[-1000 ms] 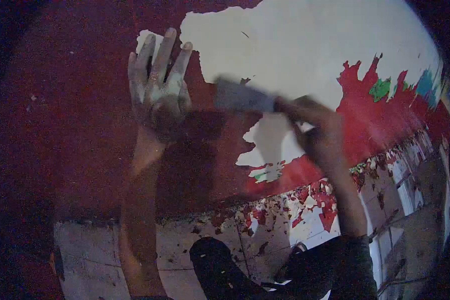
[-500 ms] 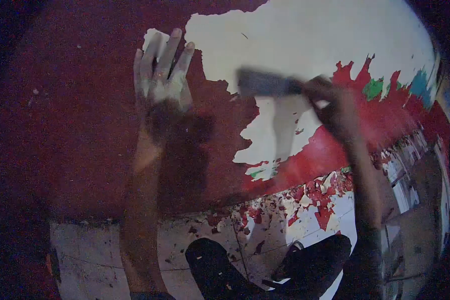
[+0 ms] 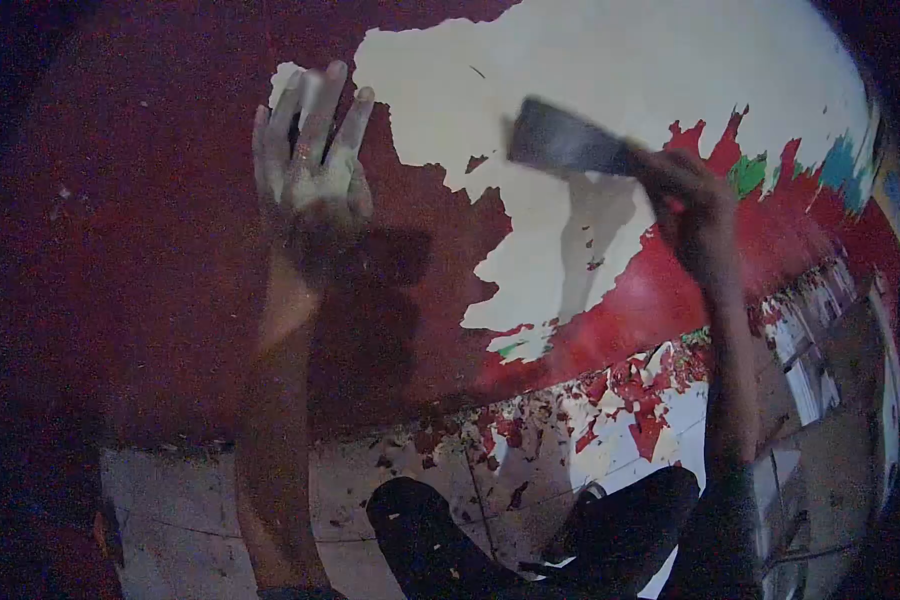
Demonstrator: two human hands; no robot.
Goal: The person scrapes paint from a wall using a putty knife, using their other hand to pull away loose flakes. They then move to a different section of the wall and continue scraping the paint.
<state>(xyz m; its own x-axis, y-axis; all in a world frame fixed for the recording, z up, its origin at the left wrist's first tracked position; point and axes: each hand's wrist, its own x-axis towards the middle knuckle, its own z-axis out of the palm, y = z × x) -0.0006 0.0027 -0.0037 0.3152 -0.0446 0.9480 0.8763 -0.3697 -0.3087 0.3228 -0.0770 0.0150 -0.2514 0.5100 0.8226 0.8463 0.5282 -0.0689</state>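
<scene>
Dark red paint [image 3: 170, 300] covers the left of the wall, and a large stripped patch [image 3: 610, 70] of pale surface spreads across the middle and right. My left hand [image 3: 315, 160] lies flat on the red paint with its fingers spread, beside a small pale bare spot at the fingertips. Wrapped round the handle of a paint scraper, my right hand [image 3: 690, 200] holds the tool over the pale patch. The wide dark scraper blade [image 3: 565, 137] points left, close to the ragged red edge. A small loose-looking red flake [image 3: 477, 162] shows just left of the blade.
Red and white paint chips [image 3: 630, 390] litter the foot of the wall and the tiled floor [image 3: 180, 500]. My bent knees [image 3: 420, 520] in dark trousers are at the bottom. Green and blue paint remnants [image 3: 840, 175] show on the right.
The scraper has drawn back to the right, away from the ragged paint edge, and its blade has tilted. A bit more pale surface shows there. My left hand stays on the wall.
</scene>
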